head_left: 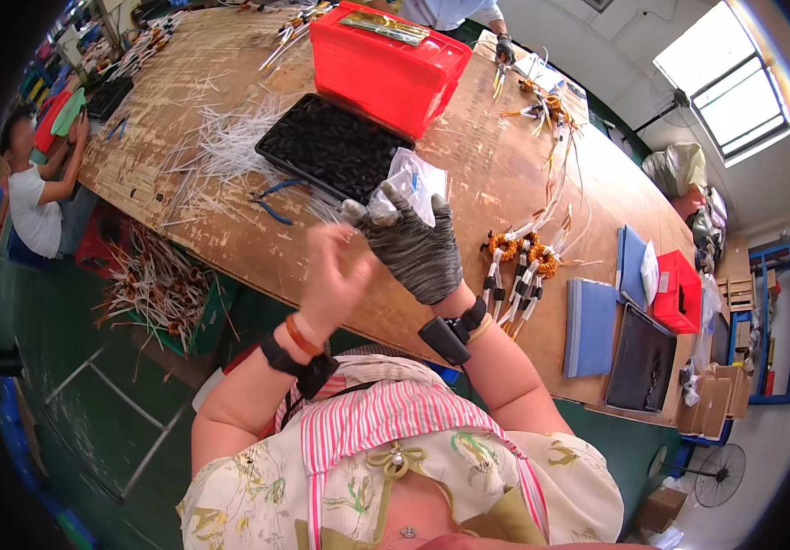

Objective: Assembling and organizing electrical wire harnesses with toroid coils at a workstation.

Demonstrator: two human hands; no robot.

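Observation:
My left hand (335,275) is bare and smeared by motion. It is raised over the table's near edge, and whether it holds anything cannot be made out. Beside it, my right hand (416,247) wears a grey striped glove; its fingers are spread, with nothing visible gripped. They reach to a crumpled clear plastic bag (418,179), which lies against a black tray (298,137) full of small black pieces. Blue-handled pliers (273,203) lie left of my hands. To the right rest several bundles of white cables with orange coils (523,252).
A red crate (376,69) stands behind the tray, and loose white strips (216,147) are scattered left of it. Blue folders (590,325), a dark tray (642,357) and a red bin (677,293) occupy the right end. Below the left edge, a green crate (216,321) holds cables. Other people sit around the table.

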